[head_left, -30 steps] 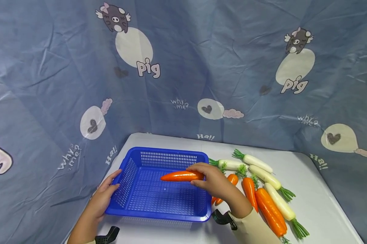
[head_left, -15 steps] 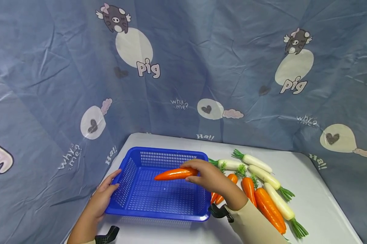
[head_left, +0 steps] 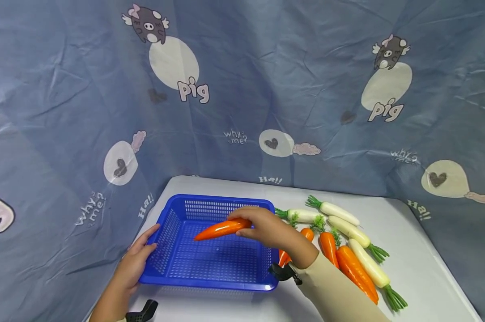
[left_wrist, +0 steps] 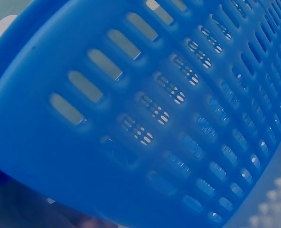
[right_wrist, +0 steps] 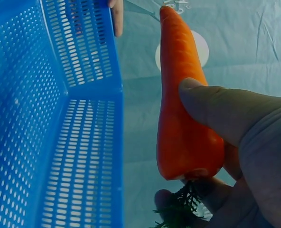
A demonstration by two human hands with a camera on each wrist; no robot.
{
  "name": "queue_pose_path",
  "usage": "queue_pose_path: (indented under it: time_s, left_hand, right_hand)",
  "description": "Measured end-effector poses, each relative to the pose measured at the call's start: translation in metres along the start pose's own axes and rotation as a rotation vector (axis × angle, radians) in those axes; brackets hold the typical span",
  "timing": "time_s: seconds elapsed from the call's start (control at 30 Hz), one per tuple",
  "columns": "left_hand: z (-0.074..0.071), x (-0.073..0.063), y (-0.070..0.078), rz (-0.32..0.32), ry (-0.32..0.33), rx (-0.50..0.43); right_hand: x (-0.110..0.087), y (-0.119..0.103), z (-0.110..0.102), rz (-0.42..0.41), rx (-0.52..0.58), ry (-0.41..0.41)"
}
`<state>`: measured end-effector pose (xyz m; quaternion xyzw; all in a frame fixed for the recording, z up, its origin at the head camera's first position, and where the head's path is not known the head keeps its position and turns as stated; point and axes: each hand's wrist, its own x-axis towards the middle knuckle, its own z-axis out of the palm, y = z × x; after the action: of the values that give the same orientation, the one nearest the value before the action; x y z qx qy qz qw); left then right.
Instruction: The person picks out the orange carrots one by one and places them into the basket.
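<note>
My right hand point(head_left: 262, 226) holds an orange carrot point(head_left: 218, 230) above the blue basket point(head_left: 210, 287), its tapered tip toward the left. In the right wrist view the thumb lies along the carrot point(right_wrist: 185, 118), with the other fingers behind it and green leaves point(right_wrist: 178, 209) at its thick end. On the basket's left side, my left hand point(head_left: 135, 259) holds the rim, thumb and fingertips right at the edge. The left wrist view is mostly filled by the slotted basket wall point(left_wrist: 145, 133). Inside the basket only its bare bottom shows.
Right of the basket lie several more carrots point(head_left: 355, 273) and several white radishes point(head_left: 369, 264) with green tops on the white table point(head_left: 419, 250). My right forearm covers part of the pile. A blue printed cloth point(head_left: 234, 89) hangs behind and at the sides.
My right hand has moved left over the basket with the carrot, whose tip has dipped slightly. The left hand and the basket stay in place.
</note>
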<state>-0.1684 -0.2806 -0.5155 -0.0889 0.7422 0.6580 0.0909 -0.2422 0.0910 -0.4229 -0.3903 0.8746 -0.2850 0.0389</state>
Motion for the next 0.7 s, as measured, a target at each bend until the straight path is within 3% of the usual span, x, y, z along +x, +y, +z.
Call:
queue_pose_path:
  time_s: [0.7]
  left_hand:
    - [0.000,-0.002,-0.003,0.012,-0.010,0.002]
  right_hand:
    - [0.041,-0.003,0.008,-0.022,-0.028,-0.117]
